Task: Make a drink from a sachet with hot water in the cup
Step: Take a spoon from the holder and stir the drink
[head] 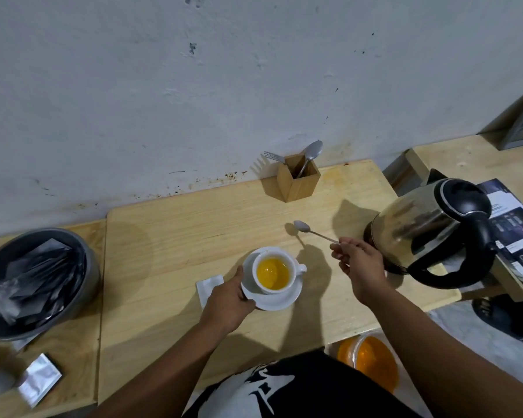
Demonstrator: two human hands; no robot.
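Observation:
A white cup (296,268) full of orange-yellow drink stands on a white saucer (284,301) in the middle of the wooden table (169,236). My left hand (228,300) grips the saucer's left rim. My right hand (358,262) holds a metal teaspoon (307,229) by its handle, bowl raised up and to the left, above the table and right of the cup. A white sachet (209,286) lies flat beside the saucer, partly under my left hand. A steel kettle (429,227) with a black handle stands at the right.
A wooden holder (298,182) with a fork and spoon stands against the wall. A grey bin (34,282) with dark wrappers sits at the left, a silver sachet (40,378) in front of it. A leaflet (514,224) lies behind the kettle. An orange-filled tub (369,360) is below the table edge.

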